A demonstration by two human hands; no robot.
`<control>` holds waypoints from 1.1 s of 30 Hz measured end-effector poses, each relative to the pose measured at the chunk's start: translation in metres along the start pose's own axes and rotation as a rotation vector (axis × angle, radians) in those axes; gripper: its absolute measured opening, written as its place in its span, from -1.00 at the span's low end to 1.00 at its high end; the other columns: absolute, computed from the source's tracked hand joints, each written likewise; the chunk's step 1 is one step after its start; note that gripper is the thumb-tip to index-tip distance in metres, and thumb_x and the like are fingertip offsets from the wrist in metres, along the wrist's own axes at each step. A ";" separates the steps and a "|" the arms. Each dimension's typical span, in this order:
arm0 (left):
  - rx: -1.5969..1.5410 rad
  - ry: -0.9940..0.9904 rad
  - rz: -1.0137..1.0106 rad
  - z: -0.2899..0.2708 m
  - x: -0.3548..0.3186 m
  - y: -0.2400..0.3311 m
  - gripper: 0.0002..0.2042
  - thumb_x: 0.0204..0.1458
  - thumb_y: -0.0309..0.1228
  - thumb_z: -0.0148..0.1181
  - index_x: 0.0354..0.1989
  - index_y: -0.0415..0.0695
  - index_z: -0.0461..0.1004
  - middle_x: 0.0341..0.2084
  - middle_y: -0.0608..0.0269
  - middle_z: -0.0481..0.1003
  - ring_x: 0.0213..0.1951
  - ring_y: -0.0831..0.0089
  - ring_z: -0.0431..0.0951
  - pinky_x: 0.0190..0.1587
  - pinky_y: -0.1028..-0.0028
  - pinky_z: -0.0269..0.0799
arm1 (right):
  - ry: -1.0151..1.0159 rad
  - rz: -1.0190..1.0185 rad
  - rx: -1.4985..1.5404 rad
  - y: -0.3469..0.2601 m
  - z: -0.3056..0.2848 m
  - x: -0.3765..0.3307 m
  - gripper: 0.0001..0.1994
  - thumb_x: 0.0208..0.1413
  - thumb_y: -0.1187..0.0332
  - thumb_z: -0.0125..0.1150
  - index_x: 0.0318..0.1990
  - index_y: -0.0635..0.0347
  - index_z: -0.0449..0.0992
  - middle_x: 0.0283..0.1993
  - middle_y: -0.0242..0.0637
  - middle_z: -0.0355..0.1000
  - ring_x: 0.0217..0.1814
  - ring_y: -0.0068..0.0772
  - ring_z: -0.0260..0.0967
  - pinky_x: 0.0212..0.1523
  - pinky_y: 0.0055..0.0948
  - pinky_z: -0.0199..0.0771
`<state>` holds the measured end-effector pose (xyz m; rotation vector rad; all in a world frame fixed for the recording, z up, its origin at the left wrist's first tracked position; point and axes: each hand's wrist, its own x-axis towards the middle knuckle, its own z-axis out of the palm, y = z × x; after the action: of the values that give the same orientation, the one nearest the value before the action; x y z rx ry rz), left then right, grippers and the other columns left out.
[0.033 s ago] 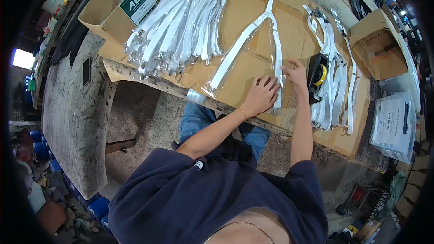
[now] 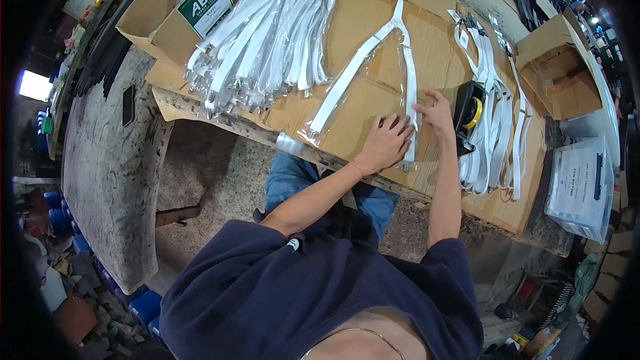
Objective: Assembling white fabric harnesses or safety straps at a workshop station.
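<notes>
White Y-shaped suspenders (image 2: 355, 72) lie spread on cardboard, a tag at their far end and clear plastic sleeves around the straps. My left hand (image 2: 385, 143) rests palm down by the near end of the right strap, fingers spread and fingertips touching it. Just beyond, my right hand (image 2: 437, 113) has its thumb at that strap's right edge. Its fingers are bent and thumb and forefinger look apart. Close to the right of this hand stands a black tape dispenser (image 2: 461, 108) with a yellow core.
A heap of white suspenders in plastic (image 2: 267, 40) lies left, beside an open cardboard box (image 2: 150, 23). More white suspenders (image 2: 492, 107) lie right of the dispenser. Farther right are an open carton (image 2: 560, 70) and a clear plastic bin (image 2: 577, 187). A phone (image 2: 129, 105) lies on the left table.
</notes>
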<state>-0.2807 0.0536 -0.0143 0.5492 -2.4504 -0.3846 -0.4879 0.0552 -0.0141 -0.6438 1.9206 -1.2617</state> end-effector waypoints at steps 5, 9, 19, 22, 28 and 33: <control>-0.018 -0.031 0.019 -0.007 0.006 0.006 -0.69 0.03 -0.30 0.08 -0.07 -0.15 0.43 0.06 0.15 0.37 0.05 0.23 0.30 0.05 0.18 0.18 | -0.060 -0.126 -0.523 0.020 -0.014 0.027 -0.27 -0.44 0.43 0.58 0.03 0.24 0.36 -0.49 -0.27 0.40 -0.46 -0.45 0.32 -0.44 -0.43 0.31; 0.002 -0.049 0.010 -0.007 0.003 0.001 -0.69 0.04 -0.30 0.07 -0.06 -0.16 0.42 0.11 0.12 0.32 0.09 0.20 0.26 0.06 0.15 0.16 | -0.077 -0.148 -0.688 0.021 -0.007 0.032 -0.26 -0.37 0.45 0.57 0.06 0.26 0.29 -0.70 -0.41 0.30 -0.68 -0.58 0.21 -0.65 -0.45 0.23; -0.028 -0.048 -0.008 -0.008 0.004 -0.001 -0.69 0.06 -0.30 0.05 -0.06 -0.17 0.38 0.09 0.12 0.33 0.11 0.19 0.26 0.09 0.14 0.14 | -0.003 0.031 -0.602 0.004 -0.006 0.015 -0.21 -0.50 0.31 0.65 0.03 0.20 0.38 -0.04 0.04 0.46 0.04 -0.08 0.42 0.06 -0.27 0.39; -0.095 -0.037 -0.010 -0.007 0.006 0.000 -0.69 0.06 -0.30 0.05 -0.05 -0.18 0.38 0.06 0.13 0.34 0.11 0.19 0.26 0.09 0.17 0.14 | 0.007 -0.031 -0.624 0.008 -0.014 0.018 -0.20 -0.50 0.29 0.65 0.04 0.20 0.36 -0.05 0.04 0.47 0.03 -0.07 0.43 0.05 -0.27 0.40; -0.284 0.029 -0.080 -0.033 -0.016 -0.008 -0.66 0.06 -0.31 0.07 -0.03 -0.24 0.37 0.03 -0.07 0.32 0.09 0.05 0.27 0.15 0.09 0.16 | 0.003 -0.252 -0.905 -0.012 -0.010 0.007 -0.24 -0.36 0.35 0.58 0.07 0.21 0.27 -0.50 -0.26 0.46 -0.44 -0.34 0.42 -0.26 -0.38 0.45; -0.206 0.032 -0.041 -0.029 -0.052 -0.033 -0.71 0.06 -0.32 0.07 -0.13 -0.28 0.40 -0.05 -0.06 0.36 0.03 0.01 0.32 0.16 0.12 0.20 | -0.687 0.327 -1.083 -0.125 0.005 0.078 -0.42 -0.20 0.21 0.51 -0.01 0.13 0.36 -0.58 -0.35 0.42 -0.65 -0.54 0.33 -0.70 -0.51 0.29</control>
<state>-0.2151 0.0449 -0.0293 0.5134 -2.3365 -0.6319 -0.5294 -0.0537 0.0761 -1.0414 1.8500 0.3041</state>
